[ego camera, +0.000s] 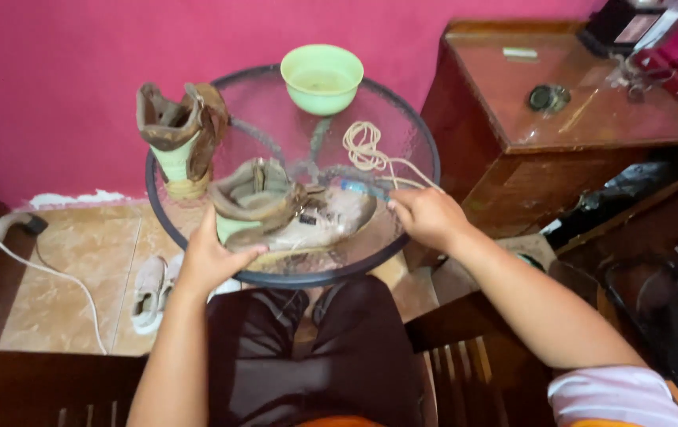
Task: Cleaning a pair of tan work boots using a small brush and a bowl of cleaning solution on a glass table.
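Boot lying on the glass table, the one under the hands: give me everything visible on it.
The boot is a worn tan-brown ankle boot, leather or suede by its look, with a pale green lining at the open collar. It lies on its side on the round glass table, collar to the left, toe to the right. The left hand grips its heel end; the right hand sits by the toe, holding something blue. No lace shows in it; a cream lace lies loose behind it.

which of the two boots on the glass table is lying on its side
The boot at the near edge of the table, under the left hand. It lies tipped over with its toe pointing right, while the other boot stands upright at the far left.
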